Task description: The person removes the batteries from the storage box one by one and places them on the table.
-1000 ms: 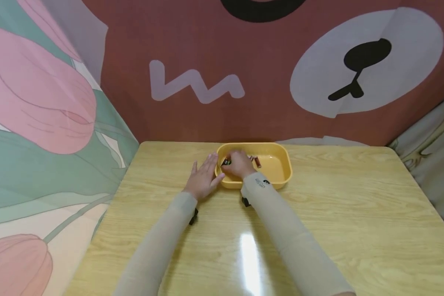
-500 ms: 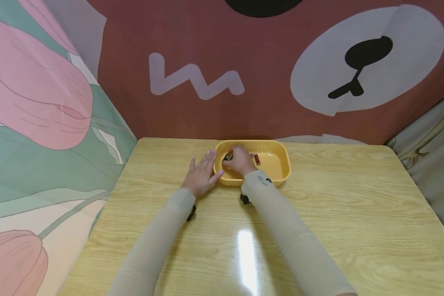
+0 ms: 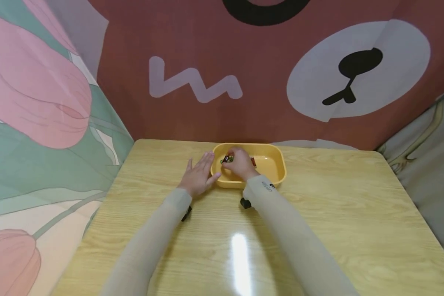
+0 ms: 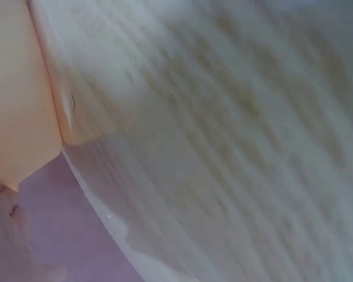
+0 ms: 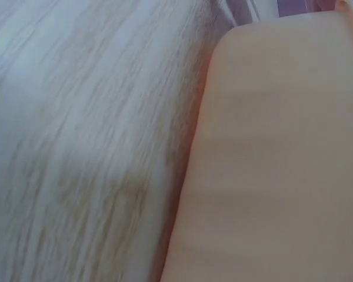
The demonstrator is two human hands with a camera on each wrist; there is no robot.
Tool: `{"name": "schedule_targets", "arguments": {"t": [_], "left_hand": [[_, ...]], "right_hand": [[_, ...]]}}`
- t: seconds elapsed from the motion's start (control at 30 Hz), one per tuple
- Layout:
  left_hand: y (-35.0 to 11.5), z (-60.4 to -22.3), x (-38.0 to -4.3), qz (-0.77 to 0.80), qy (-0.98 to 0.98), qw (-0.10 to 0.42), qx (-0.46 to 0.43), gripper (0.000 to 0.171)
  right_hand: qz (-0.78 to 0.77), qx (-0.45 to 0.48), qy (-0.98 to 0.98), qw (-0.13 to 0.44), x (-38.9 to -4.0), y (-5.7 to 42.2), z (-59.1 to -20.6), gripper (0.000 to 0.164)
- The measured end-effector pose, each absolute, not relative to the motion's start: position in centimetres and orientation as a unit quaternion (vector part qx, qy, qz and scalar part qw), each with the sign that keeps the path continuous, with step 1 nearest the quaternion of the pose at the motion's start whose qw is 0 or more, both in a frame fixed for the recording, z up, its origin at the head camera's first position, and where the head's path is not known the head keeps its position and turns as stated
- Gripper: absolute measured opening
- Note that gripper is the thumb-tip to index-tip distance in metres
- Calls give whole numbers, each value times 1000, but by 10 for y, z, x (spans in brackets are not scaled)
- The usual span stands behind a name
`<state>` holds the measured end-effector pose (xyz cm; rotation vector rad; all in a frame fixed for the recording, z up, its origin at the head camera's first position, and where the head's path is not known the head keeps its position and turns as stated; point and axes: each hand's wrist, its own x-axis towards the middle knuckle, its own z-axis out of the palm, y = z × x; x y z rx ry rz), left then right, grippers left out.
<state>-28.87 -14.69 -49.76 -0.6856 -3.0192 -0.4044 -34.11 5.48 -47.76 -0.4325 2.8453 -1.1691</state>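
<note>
A yellow plastic tray (image 3: pixel 277 181) sits at the table's far edge. My left hand (image 3: pixel 197 177) lies with straight, spread fingers against its left rim. Inside the tray, my right hand (image 3: pixel 241 165) has its fingers curled and pinches a small dark and green piece (image 3: pixel 227 159), perhaps a battery; its exact kind is too small to tell. To the right of that hand lies a small red cylinder (image 3: pixel 253 163), like a battery, partly hidden by the hand. Both wrist views show mostly the tray's outer wall (image 4: pixel 20 88) (image 5: pixel 270 153) and the table; the fingertips' work is hidden there.
The wood-grain table (image 3: pixel 336 213) stretches around the tray, with a bright light reflection (image 3: pixel 240 259) near the front. Behind it hangs a reddish-brown cloth (image 3: pixel 192 123) with a cartoon face. A flowered cloth (image 3: pixel 40 102) hangs along the left side.
The head view has shifted slightly. My left hand stays at the tray's rim. My right hand stays in the tray by the dark piece and now covers more of the red cylinder's side.
</note>
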Motion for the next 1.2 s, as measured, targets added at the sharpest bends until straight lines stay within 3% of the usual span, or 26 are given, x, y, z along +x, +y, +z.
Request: {"name": "schedule_targets", "arguments": {"t": [0.3,0.63,0.97,1.2], "left_hand": [[-147,-490,-283,-129,-968,-25,-213,84],[-147,-492,-284,-134,-968,-22,-212,89],[-145,-492,-281,-141,-967,-42,-210,81],[-145,-493,-283,-150,-967,-28,-204,80]], "right_hand": [[-394,-145,908,10,-331,69,-477,44],[-400,-153,904,-21,-320,75,-467,41],[-434,-118,892,-44,-302,83,-461,48],[-448,-114,885,-53,-298,89,-457,51]]}}
